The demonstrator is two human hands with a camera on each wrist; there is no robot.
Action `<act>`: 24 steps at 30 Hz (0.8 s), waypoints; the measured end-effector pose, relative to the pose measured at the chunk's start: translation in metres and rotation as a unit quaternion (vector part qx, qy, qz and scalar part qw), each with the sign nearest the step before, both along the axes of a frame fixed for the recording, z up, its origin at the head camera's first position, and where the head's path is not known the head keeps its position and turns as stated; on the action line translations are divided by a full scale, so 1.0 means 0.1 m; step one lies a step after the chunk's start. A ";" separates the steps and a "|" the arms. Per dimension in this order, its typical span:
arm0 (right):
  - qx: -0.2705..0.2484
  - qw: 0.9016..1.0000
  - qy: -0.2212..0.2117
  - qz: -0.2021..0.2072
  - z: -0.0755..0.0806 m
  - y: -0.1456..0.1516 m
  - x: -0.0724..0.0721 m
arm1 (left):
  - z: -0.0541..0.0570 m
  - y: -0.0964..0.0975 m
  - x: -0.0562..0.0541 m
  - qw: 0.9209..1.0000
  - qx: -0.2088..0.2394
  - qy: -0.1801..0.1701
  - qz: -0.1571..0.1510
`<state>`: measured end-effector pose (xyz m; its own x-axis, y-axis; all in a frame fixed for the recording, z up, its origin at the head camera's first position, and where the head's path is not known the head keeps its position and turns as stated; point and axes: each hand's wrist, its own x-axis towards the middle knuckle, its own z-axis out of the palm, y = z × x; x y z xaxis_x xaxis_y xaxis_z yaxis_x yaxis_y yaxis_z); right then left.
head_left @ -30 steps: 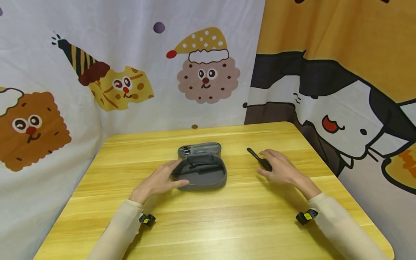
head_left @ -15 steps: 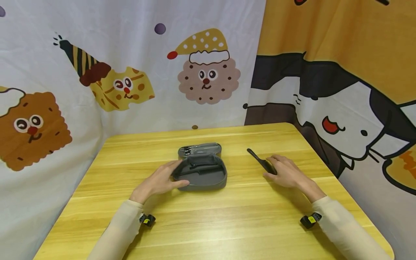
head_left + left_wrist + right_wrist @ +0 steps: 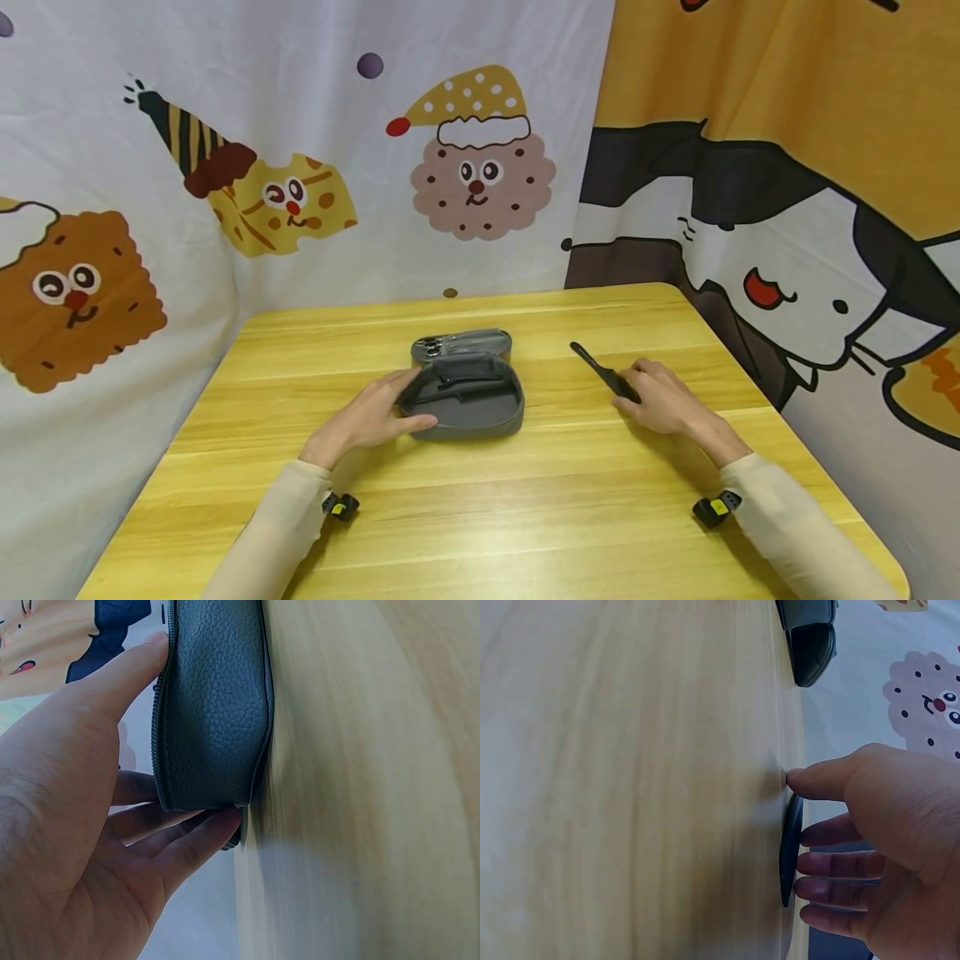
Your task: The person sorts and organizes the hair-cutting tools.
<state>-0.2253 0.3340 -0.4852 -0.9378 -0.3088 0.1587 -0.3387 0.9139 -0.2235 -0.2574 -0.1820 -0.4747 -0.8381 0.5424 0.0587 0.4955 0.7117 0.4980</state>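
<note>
A grey zip case [image 3: 472, 429] of grained, leather-like material lies open on the table. My left hand [image 3: 369, 417] holds its left end, thumb at the zip edge and the other fingers along the side, as the left wrist view [image 3: 82, 787] shows. Inside lies a dark long-handled comb [image 3: 476, 390]. To the right, a slim black tool [image 3: 592, 360] with a thin handle and wider flat end lies on the wood. My right hand [image 3: 663, 402] is around that wider end, covering part of it. In the right wrist view, fingertips [image 3: 807, 864] rest close against the black tool [image 3: 790, 847].
Behind the case's body, its lid [image 3: 480, 342] lies back, with metal scissors [image 3: 432, 346] in the pocket at its left. The wooden table [image 3: 540, 517] reaches back to a white printed curtain [image 3: 300, 108]; another printed curtain [image 3: 750, 67] hangs at the right.
My right hand has moved slightly right and toward me, leaving more of the black tool in sight, then stayed nearly still. The left hand and case have not moved.
</note>
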 end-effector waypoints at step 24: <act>-0.020 1.000 -0.014 -0.003 0.01 0.00 -0.02 | 0.00 0.00 0.01 1.000 0.009 0.001 -0.005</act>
<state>-0.2276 0.3340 -0.4840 -0.9438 -0.2968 0.1452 -0.3264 0.9062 -0.2689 -0.2568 -0.1823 -0.4745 -0.8325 0.5497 0.0696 0.5034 0.6979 0.5094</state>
